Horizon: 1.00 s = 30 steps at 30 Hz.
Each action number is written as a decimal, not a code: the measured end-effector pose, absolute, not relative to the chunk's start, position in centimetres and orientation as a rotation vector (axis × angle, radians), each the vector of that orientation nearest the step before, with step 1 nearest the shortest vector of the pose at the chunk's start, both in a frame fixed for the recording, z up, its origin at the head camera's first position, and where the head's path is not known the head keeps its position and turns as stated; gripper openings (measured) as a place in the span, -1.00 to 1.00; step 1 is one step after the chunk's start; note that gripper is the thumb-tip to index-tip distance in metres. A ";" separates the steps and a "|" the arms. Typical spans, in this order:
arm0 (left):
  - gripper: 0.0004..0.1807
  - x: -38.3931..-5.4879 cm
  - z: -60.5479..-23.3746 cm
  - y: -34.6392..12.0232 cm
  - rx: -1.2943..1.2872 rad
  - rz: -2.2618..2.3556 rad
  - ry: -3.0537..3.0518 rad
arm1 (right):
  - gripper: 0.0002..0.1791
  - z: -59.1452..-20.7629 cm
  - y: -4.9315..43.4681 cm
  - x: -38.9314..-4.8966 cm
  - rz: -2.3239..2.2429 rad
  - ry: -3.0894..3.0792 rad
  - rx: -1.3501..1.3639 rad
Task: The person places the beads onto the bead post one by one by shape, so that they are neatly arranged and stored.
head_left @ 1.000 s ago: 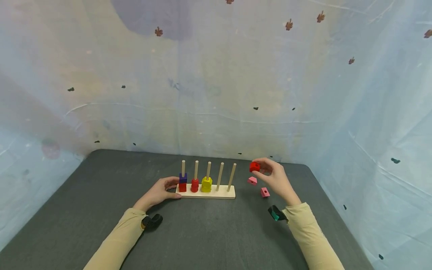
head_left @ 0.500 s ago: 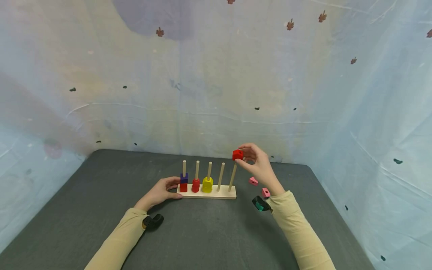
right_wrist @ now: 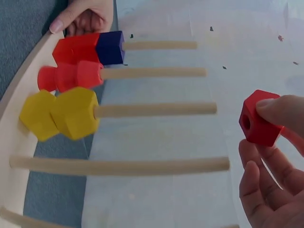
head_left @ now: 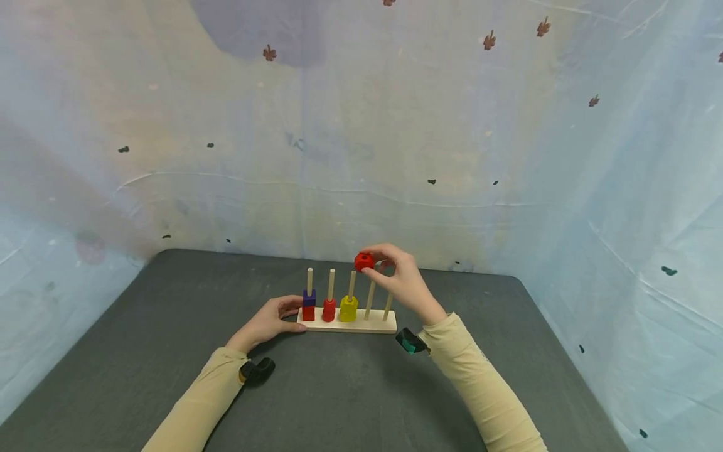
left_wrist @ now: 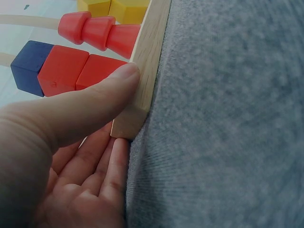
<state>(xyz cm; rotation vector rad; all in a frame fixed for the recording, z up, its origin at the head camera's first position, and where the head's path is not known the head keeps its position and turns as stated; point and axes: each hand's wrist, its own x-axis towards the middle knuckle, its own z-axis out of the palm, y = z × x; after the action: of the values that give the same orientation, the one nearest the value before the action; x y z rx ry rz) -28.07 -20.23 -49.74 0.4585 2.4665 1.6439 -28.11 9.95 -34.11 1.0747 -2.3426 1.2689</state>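
Note:
A wooden peg stand (head_left: 350, 327) with several upright pegs lies across the table. My left hand (head_left: 264, 322) grips its left end, the thumb on the base's front edge and the fingers round behind. The right hand (head_left: 405, 279) pinches a red hexagonal bead (right_wrist: 260, 132) with a hole through it, raised level with the peg tops. In the right wrist view that bead faces the tip of the peg with yellow hexagonal beads (right_wrist: 76, 113), a short gap apart. The leftmost peg carries red cubes (left_wrist: 64, 69) under a blue cube (left_wrist: 32, 66); its neighbour carries red flared beads (left_wrist: 98, 32).
The two rightmost pegs (right_wrist: 123, 166) are bare. Dark grey cloth covers the table (head_left: 339, 402), and a pale patterned sheet (head_left: 361, 125) hangs behind and at the sides. Each wrist wears a black device (head_left: 410, 341).
My right hand has carried the red bead leftward from the table's right side to above the pegs. Its arm now covers the pink beads seen earlier. The left hand has stayed put.

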 end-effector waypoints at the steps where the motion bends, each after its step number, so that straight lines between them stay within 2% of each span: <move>1: -0.25 -28.1 -49.7 -20.2 0.456 1.643 2.467 | -0.61 -34.6 9.9 -28.6 1.272 -2.342 1.075; 8: -0.26 -28.2 -49.6 -20.1 0.490 1.632 2.473 | -0.61 -36.0 9.1 -29.3 1.349 -2.341 1.101; 15: -0.26 -28.0 -49.4 -20.1 0.483 1.655 2.456 | -0.62 -33.8 8.0 -26.5 1.485 -2.379 1.083; 18: -0.27 -28.3 -49.8 -20.2 0.489 1.653 2.460 | -0.63 -33.8 8.0 -26.4 1.516 -2.377 1.066; 30: -0.26 -28.3 -49.9 -20.1 0.480 1.639 2.477 | -0.64 -35.1 7.0 -25.8 1.632 -2.312 0.841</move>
<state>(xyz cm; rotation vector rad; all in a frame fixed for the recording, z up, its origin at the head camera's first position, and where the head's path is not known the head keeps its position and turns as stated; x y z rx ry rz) -28.31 -20.07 -49.85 0.4803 2.4771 1.6390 -25.79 6.99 -35.07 0.8409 -2.3119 1.6319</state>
